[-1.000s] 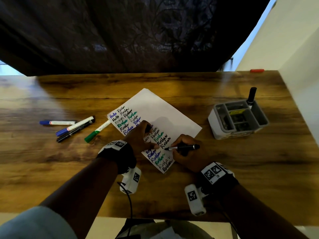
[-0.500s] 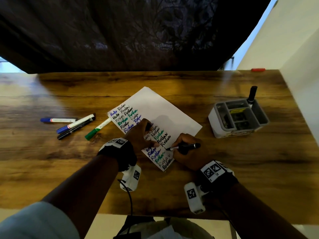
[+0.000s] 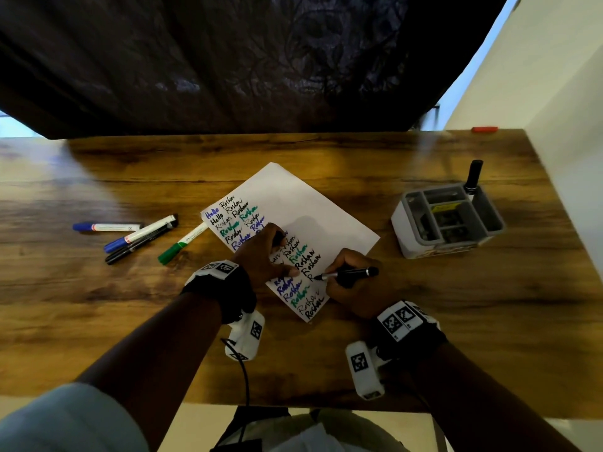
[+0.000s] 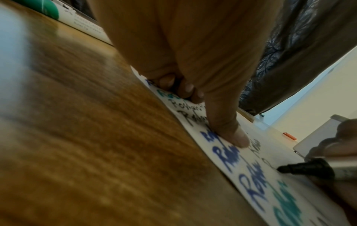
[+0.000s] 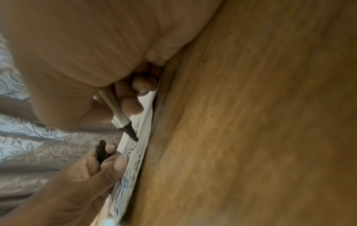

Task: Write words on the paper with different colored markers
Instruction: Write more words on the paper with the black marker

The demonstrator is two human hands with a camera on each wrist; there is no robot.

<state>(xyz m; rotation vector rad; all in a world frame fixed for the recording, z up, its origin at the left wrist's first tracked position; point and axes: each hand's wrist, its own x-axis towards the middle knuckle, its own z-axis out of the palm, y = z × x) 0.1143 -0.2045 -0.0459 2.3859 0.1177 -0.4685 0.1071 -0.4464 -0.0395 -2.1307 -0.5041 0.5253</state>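
The right hand (image 3: 352, 285) pinches a black marker (image 3: 350, 273), its tip touching the paper (image 3: 303, 203) just left of the fingers. The left hand (image 3: 261, 256) curls round a black cap (image 5: 101, 150), thumb pressed flat on the sheet. Beyond the left hand, green (image 3: 182, 243), blue (image 3: 107, 227) and other markers lie on the wooden table (image 3: 98, 305).

The head camera looks steeply down from above onto the counter (image 3: 98, 305). Both wrist cameras sit low, close along the fingers, facing inward; all three share the written paper (image 3: 313, 207) (image 4: 251, 134) (image 5: 146, 107).
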